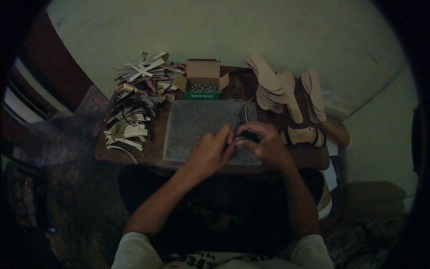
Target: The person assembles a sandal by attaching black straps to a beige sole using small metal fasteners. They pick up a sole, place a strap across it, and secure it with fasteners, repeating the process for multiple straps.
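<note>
Over the near middle of the table, both hands meet around a dark strap (249, 136). My right hand (268, 145) pinches it, with thumb and forefinger closed on it. My left hand (210, 150) is closed close beside, its fingertips bunched by the strap's left end; what sits in them is too dark and small to make out. Beneath them lies a grey slab (190, 130). To the right of my right hand is a tan sole with black straps (301, 136) across it. A thin, pale-edged strip (244, 110) lies just beyond my right hand.
On the left is a heap of cut strips (130, 119), pale, grey and black. Behind the slab stands an open green and brown box (201, 95) full of small nails. Stacked tan insoles (271, 87) and another pile of insoles (313, 94) lie at the far right of the brown table (152, 154).
</note>
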Demonstrator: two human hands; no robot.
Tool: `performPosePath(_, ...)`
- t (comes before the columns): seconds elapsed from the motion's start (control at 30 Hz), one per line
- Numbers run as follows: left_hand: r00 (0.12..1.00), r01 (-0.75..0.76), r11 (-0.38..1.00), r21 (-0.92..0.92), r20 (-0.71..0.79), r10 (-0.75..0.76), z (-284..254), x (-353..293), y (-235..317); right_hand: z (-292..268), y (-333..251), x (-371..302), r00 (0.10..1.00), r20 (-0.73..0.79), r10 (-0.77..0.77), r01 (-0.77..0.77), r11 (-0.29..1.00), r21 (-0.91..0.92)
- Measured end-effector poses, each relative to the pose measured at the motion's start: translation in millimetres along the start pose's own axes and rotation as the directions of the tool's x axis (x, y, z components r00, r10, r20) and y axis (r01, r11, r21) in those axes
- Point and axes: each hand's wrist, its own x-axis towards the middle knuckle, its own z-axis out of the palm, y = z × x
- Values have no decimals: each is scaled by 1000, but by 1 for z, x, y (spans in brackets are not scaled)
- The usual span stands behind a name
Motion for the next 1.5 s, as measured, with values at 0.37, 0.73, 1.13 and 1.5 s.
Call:
performPosePath(0.37,999,-48,999,23,-18,48,-2,-1,1,4,-3,0,1000,-27,-17,16,1000,-25)
performPosePath(0.73,998,-42,998,37,-42,43,-1,1,3,6,-15,2,983,-10,185,-185,983,-6)
performPosePath(1.13,987,119,968,-221,-77,-139,5,2,-7,9,-5,5,990,-37,-133,132,990,-39)
performPosePath(1.5,957,228,924,-306,-105,-271,-13,9,-36,43,-13,18,941,-320,-107,93,994,-59)
